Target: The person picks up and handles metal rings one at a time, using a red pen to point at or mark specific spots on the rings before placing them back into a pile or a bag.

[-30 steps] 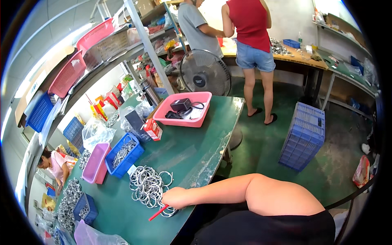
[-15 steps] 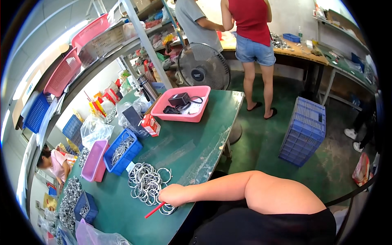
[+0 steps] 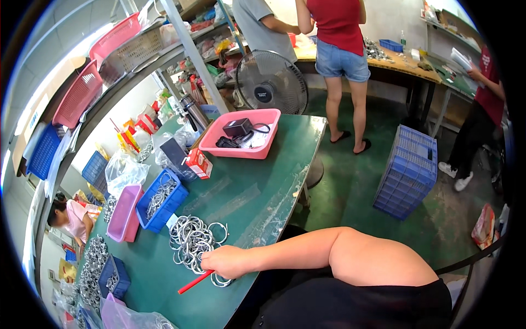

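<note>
"Status report, please."

"I observe the right hand (image 3: 226,262) with its fingers closed around a slim red rod (image 3: 193,283). The rod's free end projects to the left of the hand. The left hand is out of view; I cannot tell how far it is open or what it holds."

"Position of the metal rings (image 3: 190,241)?"

"I locate them in a loose pile on the green tabletop (image 3: 241,186), beside the right hand and beyond it to the left; the hand overlaps the pile's near end. I cannot tell whether the fingers also grip a ring."

"Adjacent items?"

"Beyond the pile, to the hand's left, I note a blue bin (image 3: 171,213) containing metal pieces (image 3: 160,198) and, beside it, a lilac bin (image 3: 133,225). A pink basin (image 3: 241,151) with a black adapter (image 3: 237,128) stands farther beyond the hand. Well to the hand's left, a dark blue bin (image 3: 121,282) stands next to a heap of metal parts (image 3: 93,268)."
</note>
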### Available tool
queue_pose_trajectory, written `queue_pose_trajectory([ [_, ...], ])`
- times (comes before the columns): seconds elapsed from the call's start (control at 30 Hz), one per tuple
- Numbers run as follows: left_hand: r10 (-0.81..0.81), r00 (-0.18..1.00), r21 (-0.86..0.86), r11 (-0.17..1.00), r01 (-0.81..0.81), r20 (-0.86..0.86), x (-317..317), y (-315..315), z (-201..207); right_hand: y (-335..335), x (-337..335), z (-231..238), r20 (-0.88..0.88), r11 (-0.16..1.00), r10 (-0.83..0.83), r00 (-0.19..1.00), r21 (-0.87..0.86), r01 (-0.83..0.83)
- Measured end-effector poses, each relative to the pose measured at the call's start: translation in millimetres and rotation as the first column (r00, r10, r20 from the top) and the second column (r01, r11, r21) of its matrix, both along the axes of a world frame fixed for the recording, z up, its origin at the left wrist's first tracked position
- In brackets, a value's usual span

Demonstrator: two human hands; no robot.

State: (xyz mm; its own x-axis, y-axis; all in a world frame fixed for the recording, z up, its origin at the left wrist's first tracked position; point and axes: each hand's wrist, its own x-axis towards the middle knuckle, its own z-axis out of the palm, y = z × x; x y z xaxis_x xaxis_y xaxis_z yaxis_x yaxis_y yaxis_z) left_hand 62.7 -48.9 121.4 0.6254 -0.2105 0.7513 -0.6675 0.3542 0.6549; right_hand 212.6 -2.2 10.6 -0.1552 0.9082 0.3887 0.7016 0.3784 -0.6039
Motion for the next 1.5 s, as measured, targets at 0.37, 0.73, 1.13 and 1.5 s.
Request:
queue_pose_trajectory([
  [0.37,-0.022,1.0,0.012,1.0,0.022,-0.003,4.3,1.6,-0.5,-6.8,0.3,4.8,-0.046,0.997,0.004,0.999,0.073,-0.001],
  [0.73,-0.106,0.994,0.178,0.978,0.105,-0.002,-23.4,11.8,-1.3,7.8,-0.2,5.1,-0.811,0.986,0.131,0.57,0.047,-0.16],
  [1.13,0.419,0.235,-0.088,0.341,-0.936,-0.877,-19.0,55.0,-115.5,0.0,-20.5,-7.9,-0.989,0.907,-0.034,-0.147,0.032,-0.421],
  [1.5,0.453,0.243,-0.136,0.255,-0.957,-0.858,-34.3,72.6,-125.0,-5.7,-14.2,-15.9,-0.983,0.863,-0.079,0.165,-0.151,-0.483],
])
